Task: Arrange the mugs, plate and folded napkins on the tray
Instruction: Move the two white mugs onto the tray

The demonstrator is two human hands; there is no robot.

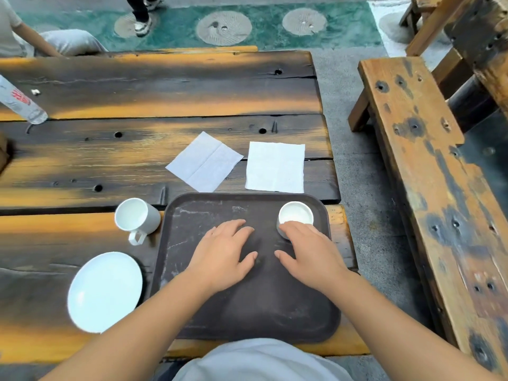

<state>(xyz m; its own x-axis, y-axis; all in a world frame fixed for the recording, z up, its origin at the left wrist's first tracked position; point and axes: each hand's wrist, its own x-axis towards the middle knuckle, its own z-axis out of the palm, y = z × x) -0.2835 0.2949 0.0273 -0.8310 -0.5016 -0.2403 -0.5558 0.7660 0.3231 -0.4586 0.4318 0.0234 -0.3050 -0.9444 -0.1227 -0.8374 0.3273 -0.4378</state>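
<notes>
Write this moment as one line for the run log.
left hand: flat on tray | right hand: touching mug on tray | off tray: second mug, plate, two napkins

Soft, even daylight fills the scene with no glare, the hands [224, 253] casting only faint shadows on the dark tray [247, 306], while wide-angle distortion bows the surface [137, 86] and bench [428, 171] edges and the picture is slightly soft.

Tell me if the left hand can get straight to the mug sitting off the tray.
Probably yes. The left hand lies flat and empty on the tray, and nothing stands between it and the mug just past the tray's left edge.
</notes>
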